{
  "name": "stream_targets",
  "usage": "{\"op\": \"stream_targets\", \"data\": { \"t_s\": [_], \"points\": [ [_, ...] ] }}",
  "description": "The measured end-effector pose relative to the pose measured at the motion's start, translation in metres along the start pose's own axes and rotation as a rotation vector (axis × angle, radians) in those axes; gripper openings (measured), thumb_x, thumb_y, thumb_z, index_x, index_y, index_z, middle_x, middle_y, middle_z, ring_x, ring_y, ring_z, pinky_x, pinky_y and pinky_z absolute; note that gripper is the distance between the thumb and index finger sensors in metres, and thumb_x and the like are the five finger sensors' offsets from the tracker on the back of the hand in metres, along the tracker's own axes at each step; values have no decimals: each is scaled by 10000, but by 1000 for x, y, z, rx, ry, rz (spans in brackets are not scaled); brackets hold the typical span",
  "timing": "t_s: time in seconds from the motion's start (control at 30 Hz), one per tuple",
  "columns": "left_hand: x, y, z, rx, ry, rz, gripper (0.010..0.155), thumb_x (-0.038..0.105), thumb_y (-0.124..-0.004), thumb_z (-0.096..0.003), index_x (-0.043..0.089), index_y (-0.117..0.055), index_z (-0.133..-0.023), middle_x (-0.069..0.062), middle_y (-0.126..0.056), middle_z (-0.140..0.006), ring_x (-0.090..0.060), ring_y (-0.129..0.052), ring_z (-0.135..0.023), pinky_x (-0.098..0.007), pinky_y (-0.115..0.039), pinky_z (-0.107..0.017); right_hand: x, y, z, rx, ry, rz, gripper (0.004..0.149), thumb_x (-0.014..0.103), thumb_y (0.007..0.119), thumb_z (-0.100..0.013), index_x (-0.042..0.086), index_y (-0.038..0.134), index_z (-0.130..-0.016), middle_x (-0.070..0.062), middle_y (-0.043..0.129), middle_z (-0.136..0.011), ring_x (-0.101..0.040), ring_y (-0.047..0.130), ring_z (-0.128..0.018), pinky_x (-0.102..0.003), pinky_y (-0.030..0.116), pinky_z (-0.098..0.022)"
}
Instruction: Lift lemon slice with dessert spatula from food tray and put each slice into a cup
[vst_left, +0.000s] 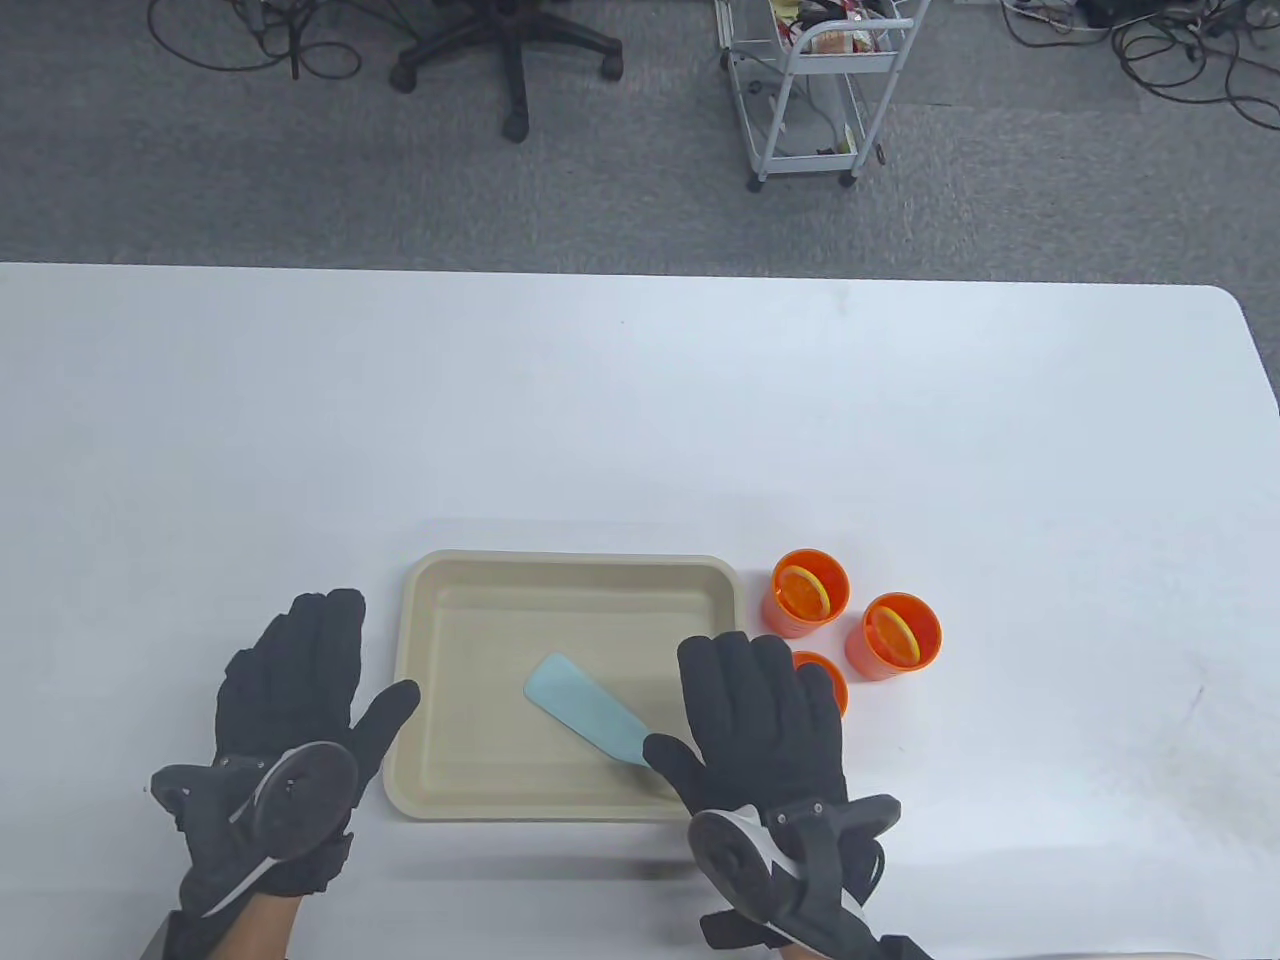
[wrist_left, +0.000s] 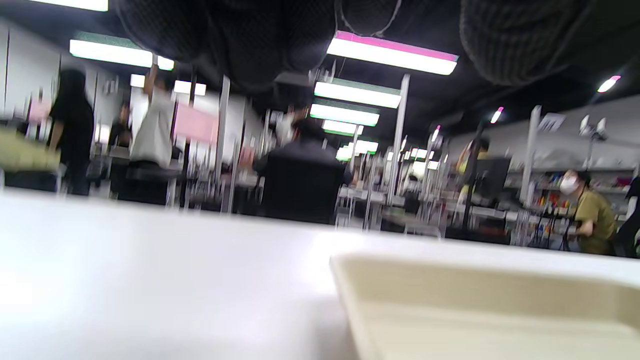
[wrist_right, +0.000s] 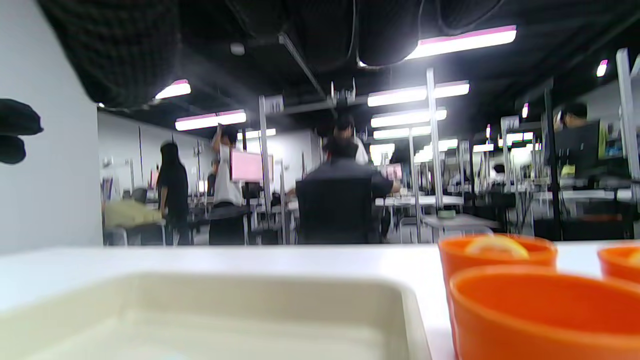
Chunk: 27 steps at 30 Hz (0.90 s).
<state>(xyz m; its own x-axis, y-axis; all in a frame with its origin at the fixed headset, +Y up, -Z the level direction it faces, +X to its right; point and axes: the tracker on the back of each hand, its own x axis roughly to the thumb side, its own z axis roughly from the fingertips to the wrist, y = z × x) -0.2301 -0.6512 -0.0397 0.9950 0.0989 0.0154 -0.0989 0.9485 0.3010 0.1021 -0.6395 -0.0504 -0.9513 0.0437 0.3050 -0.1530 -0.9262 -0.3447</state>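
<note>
A beige food tray (vst_left: 560, 620) lies near the table's front edge, and in it rests a light blue dessert spatula (vst_left: 580, 705). The spatula's handle end runs under my right hand (vst_left: 755, 700). That hand lies flat with straight fingers over the tray's right rim. Three orange cups stand right of the tray: the far cup (vst_left: 810, 592) and the right cup (vst_left: 893, 635) each hold a lemon slice (vst_left: 803, 590); the near cup (vst_left: 830, 680) is partly hidden by my fingers. My left hand (vst_left: 305, 665) lies flat on the table left of the tray, holding nothing. I see no slice in the tray.
The right wrist view shows the tray (wrist_right: 225, 305) and the cups (wrist_right: 545, 315) close ahead; the left wrist view shows the tray's corner (wrist_left: 480, 295). An office chair (vst_left: 510, 50) and a wire cart (vst_left: 815, 90) stand on the floor beyond the table. People work in the background.
</note>
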Motion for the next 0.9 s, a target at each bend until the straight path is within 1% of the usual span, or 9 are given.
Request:
{"op": "stream_targets", "data": {
  "t_s": [0.07, 0.13, 0.23, 0.33, 0.4, 0.5, 0.6, 0.67, 0.9],
  "points": [
    [7, 6, 7, 93, -31, -9, 922, 684, -733, -557, 273, -267, -1238, -179, -352, -1294, -515, -478, -1164, -762, -416, -807, 1, -2, 3, -47, 8, 2, 930, 625, 817, -496, 303, 282, -1186, -80, 330, -1253, -468, 353, -1182, -695, 319, -810],
    [13, 8, 12, 162, -66, -15, 926, 700, -725, -548, 304, -250, -1238, -161, -271, -1313, -520, -371, -1192, -782, -332, -814, 3, -1, 4, -62, 12, 25, 964, 644, 815, -492, 331, 220, -1183, -54, 205, -1267, -496, 204, -1184, -711, 248, -804],
    [19, 8, 15, 200, -96, -40, 932, 722, -710, -544, 322, -231, -1237, -152, -156, -1317, -524, -254, -1199, -795, -259, -806, 4, 4, 3, -52, 9, 41, 1000, 659, 817, -483, 339, 171, -1176, -45, 77, -1254, -483, 39, -1158, -712, 167, -788],
    [21, 2, 13, 181, -105, -72, 945, 740, -700, -537, 329, -219, -1238, -145, -30, -1298, -528, -147, -1189, -804, -202, -790, 4, 10, -1, -36, 25, 57, 1018, 666, 811, -483, 334, 139, -1172, -38, 7, -1235, -466, -47, -1129, -706, 119, -771],
    [21, -2, 11, 165, -108, -89, 948, 745, -700, -534, 333, -215, -1237, -141, -25, -1298, -523, -121, -1186, -808, -175, -779, 3, 15, -4, -45, 44, 69, 1016, 662, 810, -487, 328, 139, -1172, -55, 6, -1233, -463, -55, -1123, -702, 112, -768],
    [18, -8, 7, 131, -105, -98, 955, 746, -697, -536, 325, -202, -1235, -145, -29, -1298, -524, -124, -1184, -810, -176, -774, 0, 21, -10, 6, 67, 82, 1018, 660, 804, -488, 322, 129, -1170, -56, 10, -1234, -456, -53, -1126, -699, 113, -771],
    [18, -12, 5, 114, -103, -113, 961, 750, -699, -531, 322, -204, -1235, -144, -43, -1301, -524, -134, -1184, -810, -181, -773, 1, 27, -12, 29, 65, 84, 998, 648, 801, -498, 317, 145, -1173, -56, 35, -1239, -455, -26, -1134, -699, 127, -773],
    [17, -15, 4, 103, -105, -121, 958, 748, -699, -532, 320, -210, -1235, -145, -59, -1303, -520, -145, -1187, -811, -186, -772, 2, 29, -12, 31, 60, 104, 986, 644, 793, -502, 315, 151, -1175, -55, 49, -1243, -455, -13, -1139, -698, 135, -776],
    [17, -16, 3, 84, -101, -117, 955, 747, -696, -536, 314, -212, -1237, -150, -82, -1307, -523, -166, -1188, -813, -199, -772, 2, 30, -12, 28, 59, 88, 964, 634, 793, -506, 307, 185, -1179, -61, 89, -1249, -454, 20, -1148, -697, 155, -781]
  ]
}}
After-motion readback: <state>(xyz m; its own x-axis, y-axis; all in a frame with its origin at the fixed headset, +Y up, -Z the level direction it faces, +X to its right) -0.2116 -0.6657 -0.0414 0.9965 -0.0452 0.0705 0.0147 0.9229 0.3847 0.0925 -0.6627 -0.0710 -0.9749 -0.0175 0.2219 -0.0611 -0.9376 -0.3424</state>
